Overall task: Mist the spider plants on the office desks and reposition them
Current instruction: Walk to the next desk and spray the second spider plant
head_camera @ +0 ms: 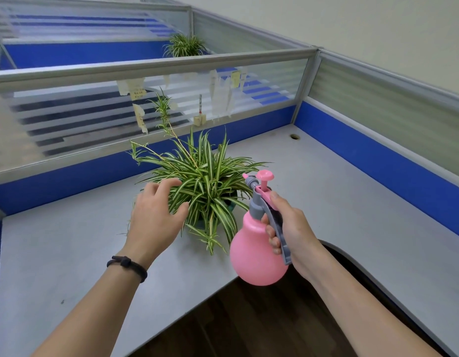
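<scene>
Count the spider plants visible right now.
2: one spider plant on the near desk between both hands; a second plant beyond the partition. Others may be hidden.

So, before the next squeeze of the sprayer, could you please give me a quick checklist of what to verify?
1. Right hand grips the pink spray bottle by its grey handle: ok.
2. Nozzle points toward the near spider plant: ok.
3. Left hand is open, fingers touching the leaves on the plant's left side: ok.
4. Plant stands on the grey desk, back from the front edge: ok.
5. Water level in the bottle: cannot tell, the body is opaque.
6. Second spider plant behind the partition already misted: cannot tell.
</scene>
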